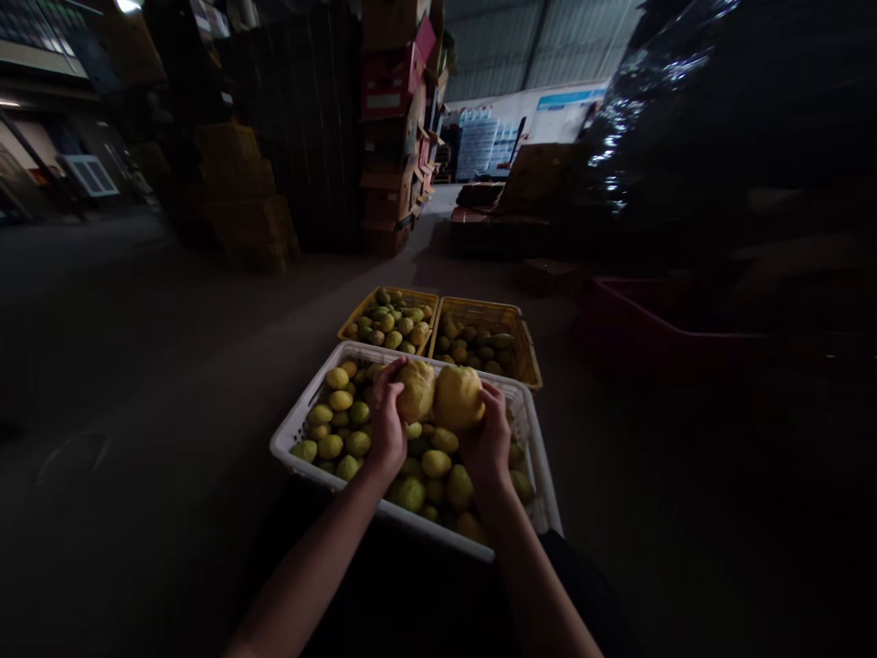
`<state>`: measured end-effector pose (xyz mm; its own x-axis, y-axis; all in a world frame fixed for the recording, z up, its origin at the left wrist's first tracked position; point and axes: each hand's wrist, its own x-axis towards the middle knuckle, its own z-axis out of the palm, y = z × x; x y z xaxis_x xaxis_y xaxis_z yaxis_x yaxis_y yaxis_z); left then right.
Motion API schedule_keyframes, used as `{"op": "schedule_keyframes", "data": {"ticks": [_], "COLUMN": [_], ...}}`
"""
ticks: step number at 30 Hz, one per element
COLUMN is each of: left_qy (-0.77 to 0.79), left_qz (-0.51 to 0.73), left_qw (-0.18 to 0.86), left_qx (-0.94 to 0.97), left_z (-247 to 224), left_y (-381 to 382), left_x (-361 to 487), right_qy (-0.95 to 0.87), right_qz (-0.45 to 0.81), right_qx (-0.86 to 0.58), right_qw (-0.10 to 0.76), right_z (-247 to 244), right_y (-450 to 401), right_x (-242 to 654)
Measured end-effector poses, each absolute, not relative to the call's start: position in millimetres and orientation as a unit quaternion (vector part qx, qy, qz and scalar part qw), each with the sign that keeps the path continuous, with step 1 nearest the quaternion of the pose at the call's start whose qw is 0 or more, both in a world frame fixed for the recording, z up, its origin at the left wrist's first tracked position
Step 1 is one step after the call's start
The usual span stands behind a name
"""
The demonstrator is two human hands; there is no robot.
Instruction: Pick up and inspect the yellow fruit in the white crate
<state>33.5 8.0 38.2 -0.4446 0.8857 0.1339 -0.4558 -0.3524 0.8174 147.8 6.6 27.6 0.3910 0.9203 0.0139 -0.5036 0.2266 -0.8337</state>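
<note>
My left hand [389,420] is closed around a lumpy yellow fruit [416,390], which looks like a large lemon. Beside it, a rounder, smoother yellow fruit [459,398] is gripped in my right hand [491,434]. The two fruits are held up side by side, almost touching, over a white plastic crate [310,393]. Inside that crate lie many smaller yellow and green lemon-like fruits [437,463]. My forearms hide part of the crate's near side.
Two yellow crates, the left one [344,329] and the right one [531,361], stand behind the white crate with more fruit. Stacked cardboard boxes [387,137] rise farther back. A dark red bin [658,324] is at the right, near plastic-wrapped goods [644,110].
</note>
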Motion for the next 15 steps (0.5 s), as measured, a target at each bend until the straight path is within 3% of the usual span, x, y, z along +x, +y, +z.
{"op": "schedule_keyframes", "data": {"ticks": [4,15], "left_qy": [0.360,0.396], "left_qz": [0.762,0.765], "left_qw": [0.477,0.354], "left_qx": [0.249,0.365], "left_z": [40,40], "left_y": [7,3], "left_x": [37,31], "right_qy": [-0.296,-0.350], "right_qz": [0.458,0.438], "right_qx": [-0.385,-0.355], "right_qw": [0.744,0.748], "right_z": [39,42], "right_y": [1,-4], "right_x": [148,150]}}
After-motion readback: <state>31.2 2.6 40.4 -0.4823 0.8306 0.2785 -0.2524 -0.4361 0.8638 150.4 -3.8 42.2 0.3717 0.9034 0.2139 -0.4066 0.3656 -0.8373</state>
